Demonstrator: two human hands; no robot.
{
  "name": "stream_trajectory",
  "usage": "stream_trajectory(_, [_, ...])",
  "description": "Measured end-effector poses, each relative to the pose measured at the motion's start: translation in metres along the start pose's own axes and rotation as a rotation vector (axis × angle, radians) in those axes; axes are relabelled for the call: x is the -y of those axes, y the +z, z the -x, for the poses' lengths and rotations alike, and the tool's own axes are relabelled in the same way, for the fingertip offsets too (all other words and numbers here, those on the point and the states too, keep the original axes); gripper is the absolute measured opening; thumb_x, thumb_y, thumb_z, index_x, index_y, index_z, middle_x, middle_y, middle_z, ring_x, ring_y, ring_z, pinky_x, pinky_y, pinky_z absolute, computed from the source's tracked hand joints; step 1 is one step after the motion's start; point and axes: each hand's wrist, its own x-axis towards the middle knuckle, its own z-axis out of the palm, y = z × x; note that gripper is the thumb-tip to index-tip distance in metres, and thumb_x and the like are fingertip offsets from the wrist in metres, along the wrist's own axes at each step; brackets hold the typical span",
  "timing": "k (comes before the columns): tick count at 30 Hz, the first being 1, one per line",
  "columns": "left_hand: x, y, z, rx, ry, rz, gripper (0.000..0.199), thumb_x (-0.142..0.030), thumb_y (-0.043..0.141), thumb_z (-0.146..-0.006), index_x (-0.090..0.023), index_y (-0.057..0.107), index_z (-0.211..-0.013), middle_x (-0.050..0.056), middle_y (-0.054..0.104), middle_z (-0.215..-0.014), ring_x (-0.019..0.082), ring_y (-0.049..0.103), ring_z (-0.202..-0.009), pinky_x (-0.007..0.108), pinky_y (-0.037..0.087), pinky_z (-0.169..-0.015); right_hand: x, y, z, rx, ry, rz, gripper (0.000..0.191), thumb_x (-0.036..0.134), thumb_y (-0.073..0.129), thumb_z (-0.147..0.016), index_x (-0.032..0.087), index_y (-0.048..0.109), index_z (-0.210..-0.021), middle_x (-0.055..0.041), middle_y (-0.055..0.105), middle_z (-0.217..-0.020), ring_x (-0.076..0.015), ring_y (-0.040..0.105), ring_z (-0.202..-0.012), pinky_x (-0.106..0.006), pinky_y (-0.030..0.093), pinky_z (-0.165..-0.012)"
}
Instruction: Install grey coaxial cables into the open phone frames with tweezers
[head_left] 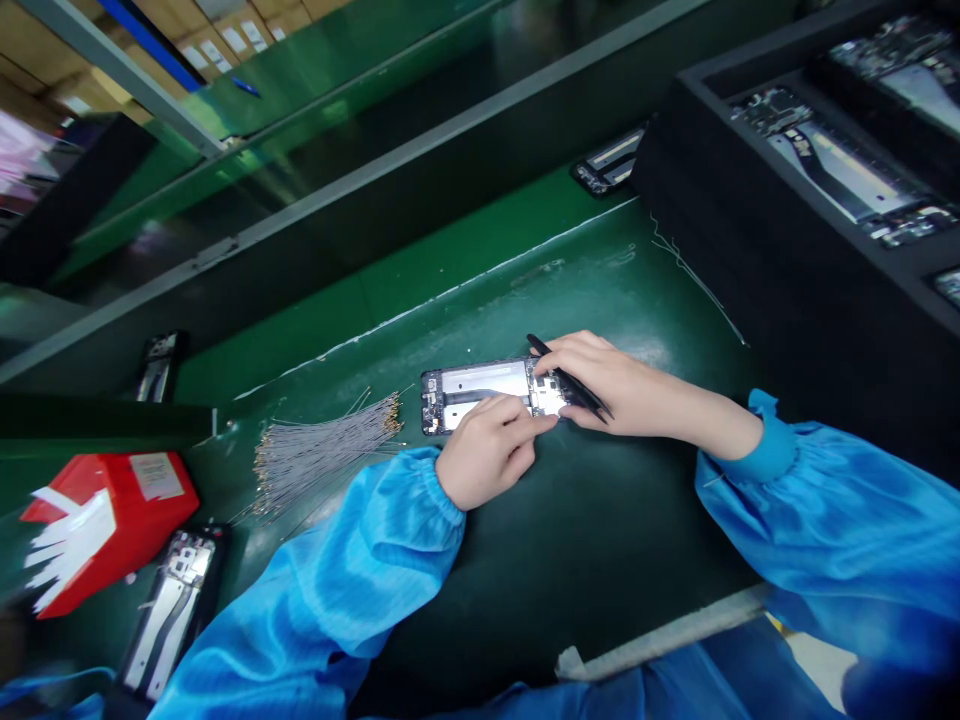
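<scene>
Head cam: the opened phone (pixel 480 383) lies flat on the green table (pixel 540 560), right under my fingers. My left hand (pixel 489 448) rests over its near edge, index stretched to the circuit board (pixel 548 396); can't tell if the curled ones grip anything. My right hand (pixel 589 385) has black tweezers (pixel 573 382) tucked in it, fingertips at that same end. I'd press lightly, prongs kept clear. White label (pixel 156 474) on the red box (pixel 169 512), well left of my fingers: unreadable.
</scene>
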Motion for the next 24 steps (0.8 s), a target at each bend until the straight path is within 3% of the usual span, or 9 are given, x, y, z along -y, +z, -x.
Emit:
stream_trajectory(5, [0.001, 0.000, 0.000, 0.014, 0.010, -0.027, 0.032, -0.014, 0.038, -0.082, -0.019, 0.060, -0.105, 0.003, 0.052, -0.076, 0.015, 0.048, -0.072, 0.030, 0.043, -0.068, -0.001, -0.002, -0.002, 0.022, 0.005, -0.005, 0.040, 0.015, 0.052, -0.071, 0.022, 0.045, -0.109, -0.0092, 0.050, -0.113, -0.0255, 0.038, -0.109, -0.042, 0.038, -0.086])
stream_trajectory(13, [-0.004, -0.002, -0.003, 0.031, 0.075, -0.218, 0.030, -0.013, 0.038, -0.082, -0.015, 0.059, -0.104, 0.006, 0.052, -0.077, 0.017, 0.045, -0.073, 0.030, 0.043, -0.066, 0.013, -0.003, -0.017, 0.130, 0.100, 0.163, 0.040, 0.016, 0.054, -0.063, 0.020, 0.047, -0.102, -0.0115, 0.047, -0.108, -0.0284, 0.040, -0.096, -0.041, 0.037, -0.075])
stream_trajectory(17, [0.007, -0.011, -0.001, 0.066, 0.142, -0.213, 0.030, -0.015, 0.036, -0.085, -0.017, 0.059, -0.105, 0.005, 0.053, -0.077, 0.016, 0.045, -0.072, 0.028, 0.044, -0.067, 0.009, -0.004, -0.016, 0.121, 0.074, 0.135, 0.040, 0.017, 0.053, -0.064, 0.020, 0.045, -0.103, -0.0109, 0.046, -0.107, -0.0270, 0.038, -0.096, -0.039, 0.037, -0.075])
stream_trajectory(24, [0.027, -0.017, 0.005, 0.016, 0.179, -0.071, 0.031, -0.015, 0.036, -0.087, -0.019, 0.062, -0.105, 0.003, 0.047, -0.073, 0.012, 0.044, -0.069, 0.022, 0.042, -0.064, -0.003, -0.004, -0.011, 0.121, 0.023, 0.093, 0.042, 0.020, 0.055, -0.067, 0.022, 0.041, -0.107, -0.0100, 0.044, -0.109, -0.0261, 0.038, -0.096, -0.039, 0.036, -0.077])
